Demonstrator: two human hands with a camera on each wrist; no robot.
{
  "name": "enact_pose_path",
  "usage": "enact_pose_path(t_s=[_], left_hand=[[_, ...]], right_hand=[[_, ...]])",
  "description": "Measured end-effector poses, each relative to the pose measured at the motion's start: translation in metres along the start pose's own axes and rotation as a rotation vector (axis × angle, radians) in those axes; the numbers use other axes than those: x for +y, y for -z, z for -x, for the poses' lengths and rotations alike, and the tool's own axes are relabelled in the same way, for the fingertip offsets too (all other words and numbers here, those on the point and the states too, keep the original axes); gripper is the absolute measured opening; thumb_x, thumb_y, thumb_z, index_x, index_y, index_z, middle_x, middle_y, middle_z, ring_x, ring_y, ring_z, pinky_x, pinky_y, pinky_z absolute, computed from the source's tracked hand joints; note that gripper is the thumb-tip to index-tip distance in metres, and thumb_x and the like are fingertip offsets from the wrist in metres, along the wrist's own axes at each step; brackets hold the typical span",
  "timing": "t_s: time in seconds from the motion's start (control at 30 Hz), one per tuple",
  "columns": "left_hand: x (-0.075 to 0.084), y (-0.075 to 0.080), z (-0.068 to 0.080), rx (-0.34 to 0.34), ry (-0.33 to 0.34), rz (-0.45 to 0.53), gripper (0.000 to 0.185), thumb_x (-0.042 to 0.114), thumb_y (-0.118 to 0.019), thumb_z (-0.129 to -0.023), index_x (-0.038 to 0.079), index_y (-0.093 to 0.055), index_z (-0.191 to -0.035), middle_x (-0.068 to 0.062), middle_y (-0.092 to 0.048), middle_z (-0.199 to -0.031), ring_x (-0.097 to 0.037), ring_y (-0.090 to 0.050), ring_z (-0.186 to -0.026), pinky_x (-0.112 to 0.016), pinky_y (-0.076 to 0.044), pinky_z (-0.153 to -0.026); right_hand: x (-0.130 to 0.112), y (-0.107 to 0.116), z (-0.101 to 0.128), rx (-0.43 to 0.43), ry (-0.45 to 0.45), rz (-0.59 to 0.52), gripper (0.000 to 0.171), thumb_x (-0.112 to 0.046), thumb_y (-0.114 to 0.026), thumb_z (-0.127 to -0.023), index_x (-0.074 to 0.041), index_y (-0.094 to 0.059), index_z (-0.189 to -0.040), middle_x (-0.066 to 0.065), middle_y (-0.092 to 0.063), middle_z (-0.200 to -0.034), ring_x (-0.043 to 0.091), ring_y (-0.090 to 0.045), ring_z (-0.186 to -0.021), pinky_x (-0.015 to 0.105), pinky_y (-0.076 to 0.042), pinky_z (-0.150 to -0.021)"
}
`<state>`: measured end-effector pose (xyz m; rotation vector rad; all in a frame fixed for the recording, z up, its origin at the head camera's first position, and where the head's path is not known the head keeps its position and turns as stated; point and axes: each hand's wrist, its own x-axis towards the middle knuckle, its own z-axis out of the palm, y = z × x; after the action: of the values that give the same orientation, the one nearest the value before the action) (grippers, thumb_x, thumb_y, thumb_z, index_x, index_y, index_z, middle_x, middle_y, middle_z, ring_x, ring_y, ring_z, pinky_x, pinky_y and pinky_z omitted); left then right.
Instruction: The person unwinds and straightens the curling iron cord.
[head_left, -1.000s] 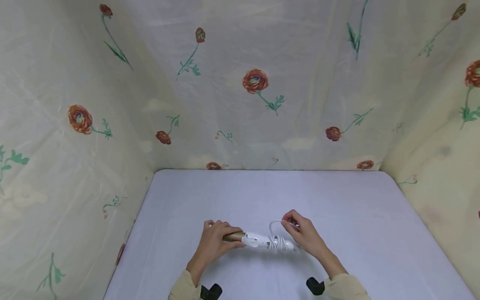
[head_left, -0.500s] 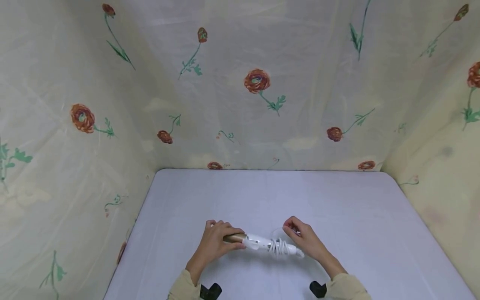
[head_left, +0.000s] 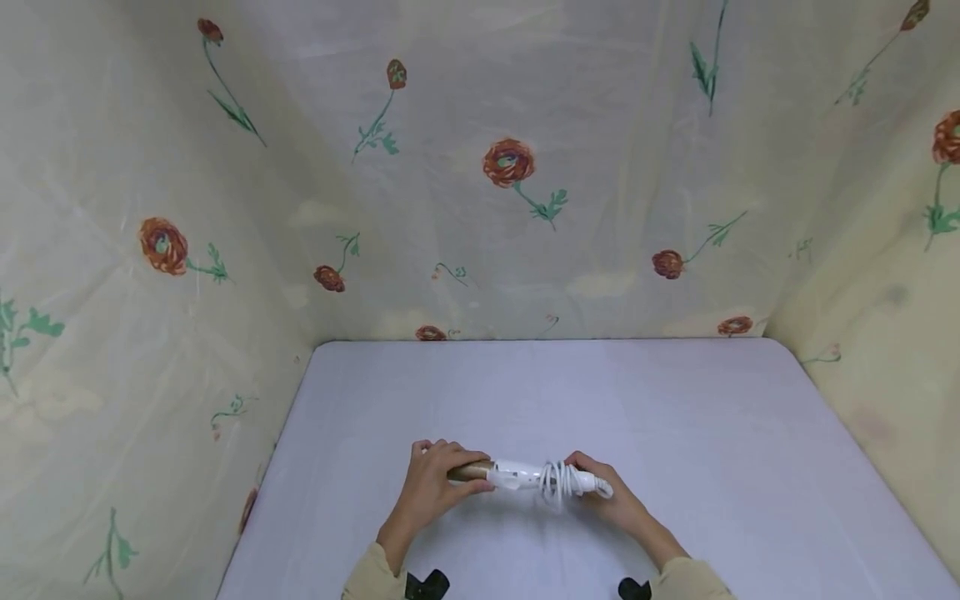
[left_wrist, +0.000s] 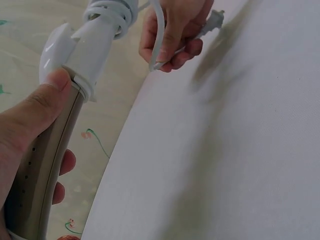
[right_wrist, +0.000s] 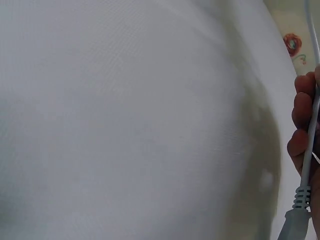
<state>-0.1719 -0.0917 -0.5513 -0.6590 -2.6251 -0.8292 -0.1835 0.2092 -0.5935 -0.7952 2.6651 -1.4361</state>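
Curling iron (head_left: 517, 477): my left hand (head_left: 435, 487) grips its gold barrel.
Cord (left_wrist: 159, 37): my right hand (head_left: 611, 500) pinches it.
Plug (right_wrist: 295, 222): cut off at the frame edge.

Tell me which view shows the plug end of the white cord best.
Right wrist: the plug and its ribbed strain relief fill the lower right corner, with the cord running along the right hand's fingers. The left wrist view shows the plug small, poking past the right hand. The head view cannot resolve it.
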Motion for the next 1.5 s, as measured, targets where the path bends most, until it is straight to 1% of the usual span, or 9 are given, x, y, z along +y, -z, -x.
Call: enact_pose_path(t_s=[0.2, 0.37, 0.53, 0.67, 0.8, 1.0, 1.1, 1.27, 1.5], left_hand=[[0.003, 0.0, -0.001, -0.01, 0.036, 0.022, 0.042, 0.059, -0.069, -0.07, 0.035, -0.072, -0.104, 0.015, -0.068, -0.085, -0.002, -0.054, -0.078, -0.042, -0.032, -0.086], [0.004, -0.001, -0.002, -0.003, 0.06, 0.028, 0.043, 0.06, -0.069, -0.069, 0.036, -0.071, -0.104, 0.016, -0.068, -0.085, -0.002, -0.053, -0.077, -0.04, -0.031, -0.086], [0.004, -0.002, -0.002, 0.006, 0.071, 0.01, 0.044, 0.06, -0.068, -0.069, 0.035, -0.071, -0.104, 0.016, -0.068, -0.085, -0.002, -0.052, -0.076, -0.039, -0.03, -0.085], [0.005, -0.002, -0.003, 0.043, 0.076, 0.001, 0.042, 0.056, -0.072, -0.068, 0.033, -0.072, -0.104, 0.014, -0.069, -0.083, -0.004, -0.053, -0.074, -0.04, -0.03, -0.083], [0.006, -0.002, -0.004, 0.085, 0.088, -0.015, 0.041, 0.052, -0.076, -0.067, 0.031, -0.073, -0.102, 0.012, -0.07, -0.081, -0.005, -0.054, -0.074, -0.042, -0.031, -0.082], [0.005, -0.003, -0.004, 0.092, 0.114, -0.027, 0.041, 0.051, -0.077, -0.066, 0.03, -0.073, -0.101, 0.01, -0.07, -0.082, -0.007, -0.055, -0.074, -0.043, -0.031, -0.082], [0.003, -0.004, -0.003, 0.089, 0.126, -0.039, 0.041, 0.054, -0.074, -0.067, 0.032, -0.073, -0.102, 0.011, -0.07, -0.083, -0.006, -0.055, -0.075, -0.042, -0.031, -0.083], [0.002, -0.006, -0.003, 0.096, 0.129, -0.048, 0.042, 0.057, -0.071, -0.068, 0.033, -0.072, -0.103, 0.012, -0.07, -0.083, -0.006, -0.054, -0.074, -0.041, -0.031, -0.082], [0.004, -0.006, -0.004, 0.109, 0.137, -0.053, 0.041, 0.055, -0.072, -0.069, 0.031, -0.073, -0.101, 0.01, -0.071, -0.082, -0.008, -0.056, -0.074, -0.043, -0.031, -0.08]], right_hand=[[-0.002, -0.003, 0.004, -0.036, -0.216, -0.049, 0.011, -0.013, -0.062, -0.09, -0.019, -0.061, -0.1, -0.005, -0.067, -0.095, 0.004, -0.057, -0.084, 0.023, -0.047, -0.074], [-0.006, -0.005, 0.004, -0.042, -0.31, 0.034, 0.031, -0.028, -0.062, -0.091, -0.011, -0.061, -0.117, 0.005, -0.068, -0.11, 0.019, -0.063, -0.099, 0.033, -0.05, -0.082], [-0.008, -0.011, 0.009, -0.002, -0.275, 0.166, 0.032, -0.024, -0.06, -0.092, -0.008, -0.06, -0.12, 0.007, -0.067, -0.113, 0.024, -0.062, -0.106, 0.039, -0.049, -0.089], [-0.013, -0.014, 0.008, 0.025, -0.236, 0.207, 0.026, -0.017, -0.061, -0.091, -0.01, -0.063, -0.116, 0.004, -0.068, -0.11, 0.022, -0.064, -0.103, 0.037, -0.05, -0.087], [-0.016, -0.017, 0.007, 0.005, -0.173, 0.204, 0.015, -0.012, -0.06, -0.091, -0.011, -0.067, -0.104, 0.001, -0.07, -0.102, 0.019, -0.066, -0.096, 0.033, -0.052, -0.083], [-0.018, -0.024, 0.013, 0.051, -0.036, 0.11, 0.015, -0.002, -0.061, -0.088, -0.013, -0.066, -0.098, 0.001, -0.07, -0.102, 0.023, -0.066, -0.099, 0.032, -0.052, -0.084], [-0.023, -0.028, 0.017, 0.076, -0.051, 0.036, 0.017, -0.002, -0.06, -0.089, -0.014, -0.065, -0.1, -0.002, -0.069, -0.103, 0.022, -0.065, -0.101, 0.032, -0.051, -0.086], [-0.037, -0.031, 0.02, 0.116, -0.174, -0.073, 0.016, -0.006, -0.056, -0.093, -0.012, -0.065, -0.105, 0.0, -0.07, -0.106, 0.02, -0.065, -0.103, 0.03, -0.05, -0.088], [-0.049, -0.03, 0.028, 0.207, -0.116, -0.25, 0.02, -0.015, -0.045, -0.1, -0.01, -0.062, -0.109, 0.008, -0.069, -0.104, 0.014, -0.066, -0.095, 0.025, -0.051, -0.082]])
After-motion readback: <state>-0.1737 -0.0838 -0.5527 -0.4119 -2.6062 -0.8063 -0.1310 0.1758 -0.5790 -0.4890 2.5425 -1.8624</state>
